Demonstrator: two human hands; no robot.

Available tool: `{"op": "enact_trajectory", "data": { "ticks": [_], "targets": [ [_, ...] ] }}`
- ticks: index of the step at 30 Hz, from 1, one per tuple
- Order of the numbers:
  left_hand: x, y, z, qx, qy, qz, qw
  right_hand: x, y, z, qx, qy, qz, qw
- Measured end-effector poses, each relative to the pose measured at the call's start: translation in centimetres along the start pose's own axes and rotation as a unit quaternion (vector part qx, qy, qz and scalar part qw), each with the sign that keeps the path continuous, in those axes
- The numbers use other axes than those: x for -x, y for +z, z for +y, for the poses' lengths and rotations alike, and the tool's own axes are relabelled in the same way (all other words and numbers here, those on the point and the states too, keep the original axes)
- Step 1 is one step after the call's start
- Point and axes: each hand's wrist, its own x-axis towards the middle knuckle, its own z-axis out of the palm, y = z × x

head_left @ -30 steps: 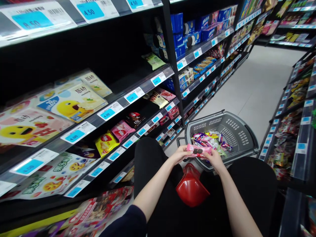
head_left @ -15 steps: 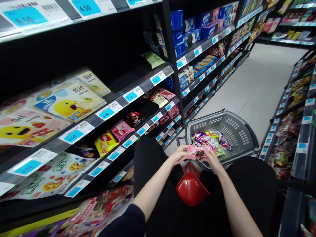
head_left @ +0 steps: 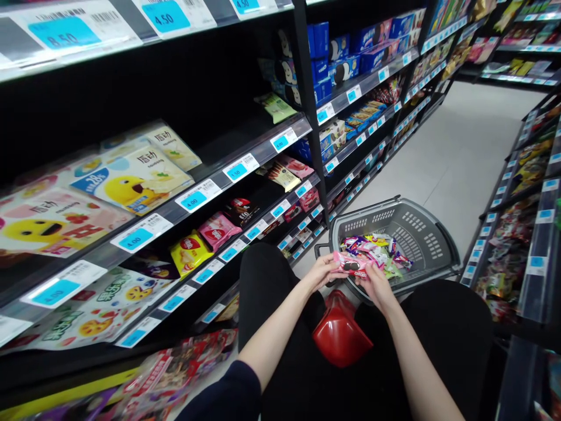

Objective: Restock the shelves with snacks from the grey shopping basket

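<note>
My left hand [head_left: 323, 273] and right hand [head_left: 375, 284] each grip one end of one pink packet [head_left: 351, 265]. Long axis: left to right across my view; printed face toward me. Location: at the near side of one basket [head_left: 414, 231], partly blocking its sweets [head_left: 372, 248], which overlap beyond counting; one red object [head_left: 340, 332] sits nearer me

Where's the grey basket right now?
In the head view, the grey basket sits right of centre, just beyond the pink packet held between the left hand and right hand.

Dark navy sleeve [head_left: 230, 389]; black trousers [head_left: 447, 333]
</note>
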Motion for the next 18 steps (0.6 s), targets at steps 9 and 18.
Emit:
{"op": "enact_trajectory", "data": {
  "ticks": [9,18],
  "targets": [
    [0.2,0.5,-0.7,0.069,0.004,0.03,0.997,-0.1,0.7,-0.1,0.078,-0.035,0.039,0.996],
    [-0.2,0.7,-1.4,0.025,0.041,0.07,0.996,-0.5,-0.3,1.4,0.224,-0.063,0.021,0.972]
  ]
}}
